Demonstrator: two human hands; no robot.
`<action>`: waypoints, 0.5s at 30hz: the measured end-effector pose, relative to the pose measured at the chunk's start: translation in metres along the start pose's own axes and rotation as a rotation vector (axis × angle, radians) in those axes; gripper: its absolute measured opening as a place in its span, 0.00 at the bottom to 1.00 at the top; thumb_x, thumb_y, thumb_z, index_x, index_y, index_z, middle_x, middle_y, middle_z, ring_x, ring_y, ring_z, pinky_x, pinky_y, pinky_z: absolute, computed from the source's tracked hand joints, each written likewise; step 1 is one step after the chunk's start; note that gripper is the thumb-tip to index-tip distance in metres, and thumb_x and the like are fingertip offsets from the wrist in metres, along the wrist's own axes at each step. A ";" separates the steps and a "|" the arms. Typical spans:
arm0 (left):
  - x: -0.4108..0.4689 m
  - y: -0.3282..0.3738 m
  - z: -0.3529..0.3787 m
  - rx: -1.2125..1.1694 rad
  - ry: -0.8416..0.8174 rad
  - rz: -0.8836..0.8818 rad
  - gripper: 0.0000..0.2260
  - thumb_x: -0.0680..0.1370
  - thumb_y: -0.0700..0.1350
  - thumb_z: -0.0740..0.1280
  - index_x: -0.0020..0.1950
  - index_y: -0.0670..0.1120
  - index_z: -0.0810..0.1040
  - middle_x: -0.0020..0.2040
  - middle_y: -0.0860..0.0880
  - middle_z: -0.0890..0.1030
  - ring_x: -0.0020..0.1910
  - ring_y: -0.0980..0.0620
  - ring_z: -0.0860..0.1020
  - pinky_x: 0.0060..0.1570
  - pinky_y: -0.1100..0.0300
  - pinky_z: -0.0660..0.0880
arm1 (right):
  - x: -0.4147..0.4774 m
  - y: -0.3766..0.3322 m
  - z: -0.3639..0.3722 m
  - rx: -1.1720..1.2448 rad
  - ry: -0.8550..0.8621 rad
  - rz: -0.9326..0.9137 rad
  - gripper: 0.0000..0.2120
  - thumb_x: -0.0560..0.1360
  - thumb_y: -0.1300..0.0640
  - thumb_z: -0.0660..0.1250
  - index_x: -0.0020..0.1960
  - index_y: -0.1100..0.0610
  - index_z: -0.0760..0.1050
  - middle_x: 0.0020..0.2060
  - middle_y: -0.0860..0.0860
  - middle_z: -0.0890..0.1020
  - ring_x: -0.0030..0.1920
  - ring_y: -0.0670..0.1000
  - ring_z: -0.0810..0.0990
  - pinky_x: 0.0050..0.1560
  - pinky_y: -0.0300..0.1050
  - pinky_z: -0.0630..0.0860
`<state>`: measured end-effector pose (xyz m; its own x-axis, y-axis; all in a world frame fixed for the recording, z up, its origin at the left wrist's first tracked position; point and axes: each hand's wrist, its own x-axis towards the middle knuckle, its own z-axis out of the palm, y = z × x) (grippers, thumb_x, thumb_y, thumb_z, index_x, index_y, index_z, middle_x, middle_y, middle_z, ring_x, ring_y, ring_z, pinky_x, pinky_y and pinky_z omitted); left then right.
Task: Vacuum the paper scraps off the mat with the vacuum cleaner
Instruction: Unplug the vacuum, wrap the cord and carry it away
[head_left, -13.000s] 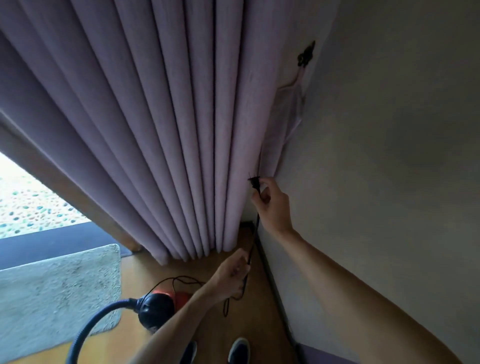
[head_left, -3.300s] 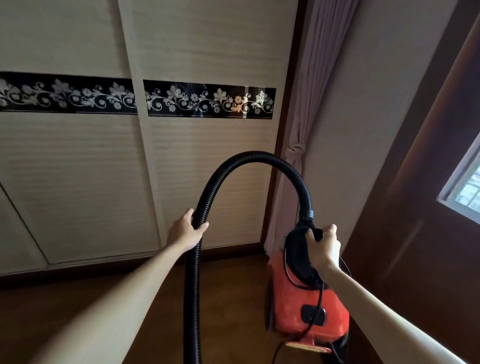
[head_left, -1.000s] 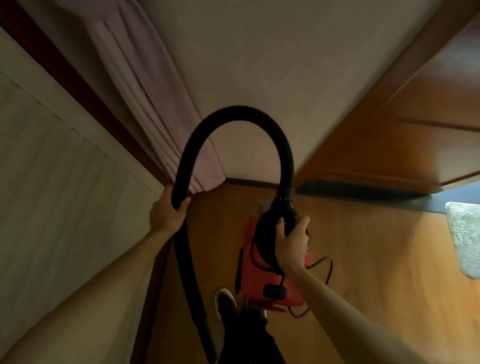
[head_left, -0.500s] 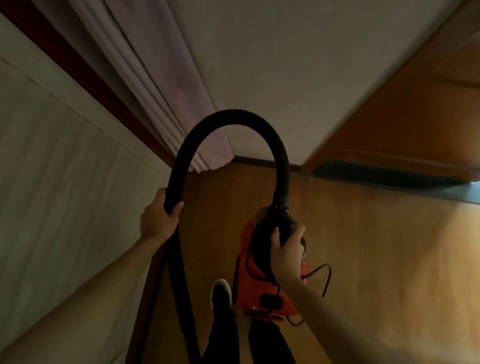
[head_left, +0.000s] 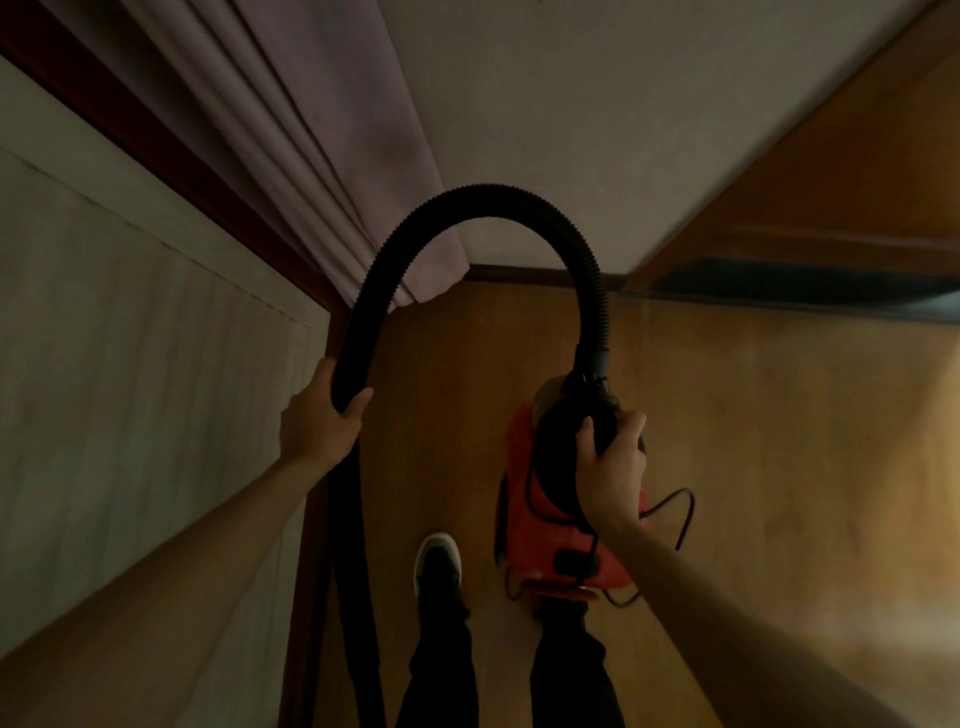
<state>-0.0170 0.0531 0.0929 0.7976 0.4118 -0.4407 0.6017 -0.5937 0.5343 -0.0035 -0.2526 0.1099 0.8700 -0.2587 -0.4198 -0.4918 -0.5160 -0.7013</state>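
While the mat and paper scraps lie out of sight, the head view shows the right hand (head_left: 610, 467), grip clamped on top of the vacuum cleaner (head_left: 550, 540), and the left hand (head_left: 319, 421), grip curled round its hose (head_left: 483, 200), over a wooden floor (head_left: 779, 467). This is probably the carrying step; next, bring it to the mat. Its dust bin's contents are hidden.

Thirteen seconds ago both grips worked the plug at the curtain, the vacuum cleaner (head_left: 550, 540) standing on the floor (head_left: 779, 441). Now the left grip (head_left: 319, 423) holds the hose (head_left: 488, 200) and the right grip (head_left: 610, 473) its black top. The mat edge seen a second ago has left the view.
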 end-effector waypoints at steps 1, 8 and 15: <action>0.006 -0.007 0.003 0.008 -0.006 0.008 0.17 0.80 0.52 0.66 0.66 0.48 0.70 0.52 0.50 0.80 0.44 0.48 0.78 0.40 0.56 0.75 | 0.006 0.002 0.007 0.002 0.006 0.000 0.07 0.82 0.56 0.60 0.53 0.58 0.63 0.35 0.50 0.74 0.29 0.51 0.76 0.25 0.53 0.75; 0.042 -0.041 0.047 -0.005 -0.027 -0.009 0.21 0.80 0.55 0.66 0.69 0.47 0.68 0.62 0.47 0.79 0.55 0.45 0.79 0.52 0.51 0.78 | 0.047 0.019 0.053 0.006 0.026 -0.040 0.08 0.82 0.55 0.59 0.53 0.57 0.61 0.36 0.47 0.73 0.31 0.47 0.76 0.28 0.54 0.76; 0.074 -0.053 0.102 -0.043 0.051 -0.011 0.18 0.81 0.51 0.65 0.68 0.47 0.69 0.56 0.53 0.75 0.51 0.54 0.73 0.49 0.59 0.71 | 0.091 0.058 0.098 0.028 0.035 -0.042 0.10 0.83 0.54 0.58 0.58 0.59 0.62 0.40 0.45 0.73 0.35 0.45 0.77 0.27 0.42 0.76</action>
<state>0.0058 0.0441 -0.0411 0.7914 0.4538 -0.4097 0.6108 -0.5595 0.5602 0.0440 -0.2262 -0.0253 0.8902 -0.2657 -0.3701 -0.4555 -0.5036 -0.7341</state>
